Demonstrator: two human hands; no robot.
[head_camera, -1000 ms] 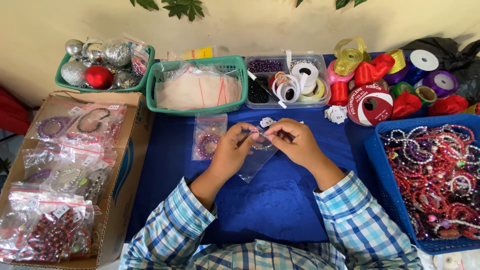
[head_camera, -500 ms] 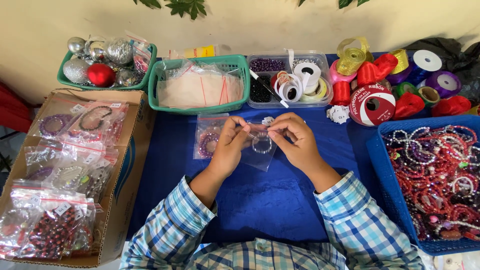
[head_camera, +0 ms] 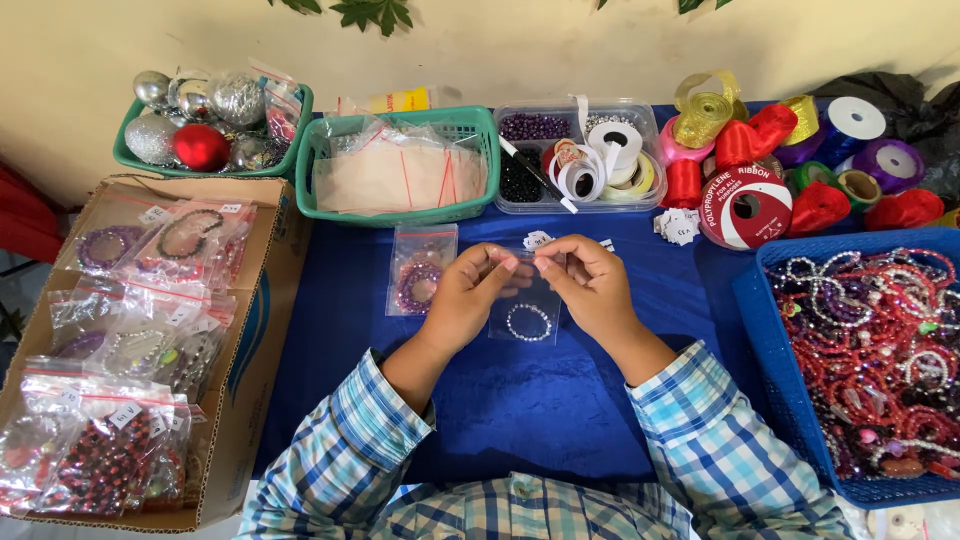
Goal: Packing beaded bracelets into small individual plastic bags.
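Both forearms angle inward over the blue tabletop [head_camera: 560, 420]. The left hand [head_camera: 465, 300] and right hand [head_camera: 590, 285] meet, fingers pinching the top edge of a small clear bag [head_camera: 527, 312] that hangs between them, a pale beaded bracelet [head_camera: 529, 322] inside it.

A plaid shirt in blue, white and teal checks is worn, sleeves rolled back to thick cuffs below the elbows. Both forearms are left bare. The left hand [head_camera: 462, 300] and right hand [head_camera: 592, 283] are ungloved.
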